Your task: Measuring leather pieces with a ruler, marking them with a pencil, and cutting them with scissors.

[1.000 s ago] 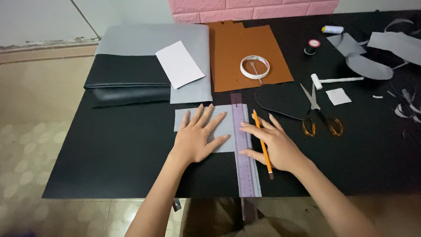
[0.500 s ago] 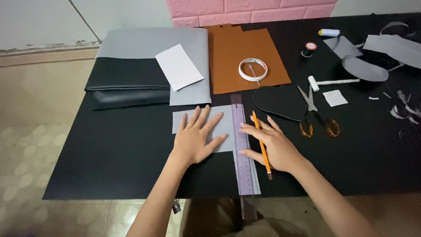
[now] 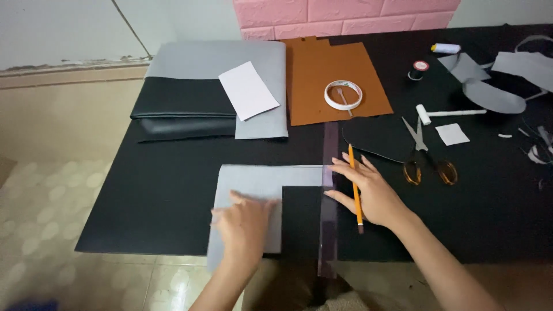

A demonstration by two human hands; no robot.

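Left hand [image 3: 245, 222] presses flat, fingers spread, on grey L-shaped sheet [image 3: 253, 187] near the worktop [image 3: 144, 196] front edge; right hand [image 3: 368, 193] holds pencil [image 3: 355, 184] beside clear ruler [image 3: 329, 201].

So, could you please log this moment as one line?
left hand flat on grey sheet | right hand holds pencil, fingers on clear ruler

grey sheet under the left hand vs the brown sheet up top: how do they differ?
The grey sheet is L-shaped, with a corner cut away; the brown sheet is roughly rectangular. The left hand presses on the grey sheet, while the brown sheet lies untouched with only a white tape roll on it. The clear ruler runs along the grey sheet's right edge; its far end only nears the brown one. Both lie flat on the black table.
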